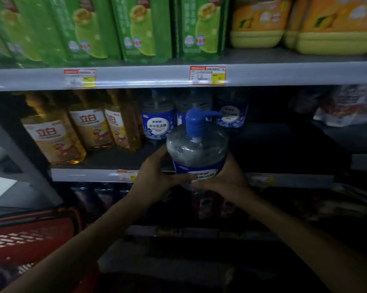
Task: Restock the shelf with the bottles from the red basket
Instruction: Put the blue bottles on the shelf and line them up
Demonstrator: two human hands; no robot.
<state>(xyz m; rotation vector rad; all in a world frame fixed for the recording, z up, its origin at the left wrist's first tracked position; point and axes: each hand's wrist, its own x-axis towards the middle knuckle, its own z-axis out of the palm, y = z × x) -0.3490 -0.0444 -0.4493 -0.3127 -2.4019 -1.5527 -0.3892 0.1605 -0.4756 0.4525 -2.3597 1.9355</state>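
One clear bottle [197, 149], blue pump [196, 123] (blue-labelled)

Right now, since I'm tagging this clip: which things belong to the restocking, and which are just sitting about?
Job: clear plastic pump bottle with blue label, held by left hand and right hand; red plastic basket; grey metal shelf; matching blue-labelled bottles.
Just there: amber soap bottles; green cartons; yellow plastic jugs.

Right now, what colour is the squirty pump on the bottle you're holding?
Blue; the pump on the clear bottle shows in the head view.
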